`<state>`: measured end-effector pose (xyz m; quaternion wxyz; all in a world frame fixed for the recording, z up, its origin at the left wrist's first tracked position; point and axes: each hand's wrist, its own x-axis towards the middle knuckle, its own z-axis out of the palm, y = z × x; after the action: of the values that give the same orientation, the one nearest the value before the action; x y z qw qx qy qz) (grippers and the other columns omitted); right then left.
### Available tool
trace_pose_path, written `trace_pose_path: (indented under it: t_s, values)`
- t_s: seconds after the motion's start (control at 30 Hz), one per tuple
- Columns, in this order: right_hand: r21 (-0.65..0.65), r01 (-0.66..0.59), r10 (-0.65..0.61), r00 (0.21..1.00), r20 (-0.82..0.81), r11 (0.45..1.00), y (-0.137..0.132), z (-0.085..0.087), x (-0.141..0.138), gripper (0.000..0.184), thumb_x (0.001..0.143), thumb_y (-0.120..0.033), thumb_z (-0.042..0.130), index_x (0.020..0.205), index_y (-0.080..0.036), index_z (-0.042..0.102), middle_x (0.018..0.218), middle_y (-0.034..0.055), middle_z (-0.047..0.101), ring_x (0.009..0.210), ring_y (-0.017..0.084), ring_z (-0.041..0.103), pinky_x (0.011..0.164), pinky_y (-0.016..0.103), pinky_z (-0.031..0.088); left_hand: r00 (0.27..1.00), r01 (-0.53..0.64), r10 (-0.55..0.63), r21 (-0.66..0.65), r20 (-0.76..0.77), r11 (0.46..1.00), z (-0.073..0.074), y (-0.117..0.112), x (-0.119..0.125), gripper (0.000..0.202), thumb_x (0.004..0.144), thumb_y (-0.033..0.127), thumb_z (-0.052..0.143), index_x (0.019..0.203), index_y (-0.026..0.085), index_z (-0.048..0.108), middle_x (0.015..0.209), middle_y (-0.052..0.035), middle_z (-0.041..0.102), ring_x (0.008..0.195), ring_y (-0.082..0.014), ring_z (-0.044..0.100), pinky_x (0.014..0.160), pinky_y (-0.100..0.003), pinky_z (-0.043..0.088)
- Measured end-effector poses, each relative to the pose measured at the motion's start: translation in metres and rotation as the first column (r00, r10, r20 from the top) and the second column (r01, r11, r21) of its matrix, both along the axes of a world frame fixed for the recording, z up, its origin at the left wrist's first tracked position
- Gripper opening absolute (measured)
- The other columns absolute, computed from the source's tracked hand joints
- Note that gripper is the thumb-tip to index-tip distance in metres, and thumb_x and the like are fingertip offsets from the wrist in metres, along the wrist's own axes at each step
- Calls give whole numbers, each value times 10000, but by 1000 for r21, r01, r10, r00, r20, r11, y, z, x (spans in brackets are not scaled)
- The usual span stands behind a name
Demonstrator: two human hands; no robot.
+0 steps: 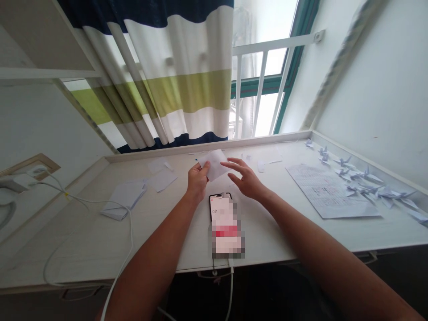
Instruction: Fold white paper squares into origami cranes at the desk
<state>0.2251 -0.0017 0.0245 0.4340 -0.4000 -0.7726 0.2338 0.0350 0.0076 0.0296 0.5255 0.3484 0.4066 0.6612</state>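
Note:
A small sheet of white paper (216, 166) is held up above the desk, pinched at its left side between the thumb and fingers of my left hand (198, 179). My right hand (245, 178) is at the paper's right edge with its fingers stretched out and apart; whether a fingertip touches the sheet I cannot tell. Just below the hands a phone (225, 227) lies on the desk, its screen lit and partly blurred, with a white cable at its lower end.
Folded paper cranes (366, 178) line the right side beside a written sheet (329, 191). A paper stack (123, 198) and loose squares (162, 180) lie left. Paper scraps (261, 166) are at the back. A white cable (131, 232) runs from the wall socket (36, 171) over the desk edge.

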Motion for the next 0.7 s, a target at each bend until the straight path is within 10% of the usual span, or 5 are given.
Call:
trace_pose_path:
  t_s: [0.7]
  values:
    - [-15,-77,76,995,-64,997,2,-2,-2,223,963,-454,689,1063,-297,811,1258,106,631,1233,332,593,1068,576,500,975,214,-214,4,51,977,4,-6,3,354,728,289,907,1016,137,770,929,-59,787,863,-173,724,826,-294,564]
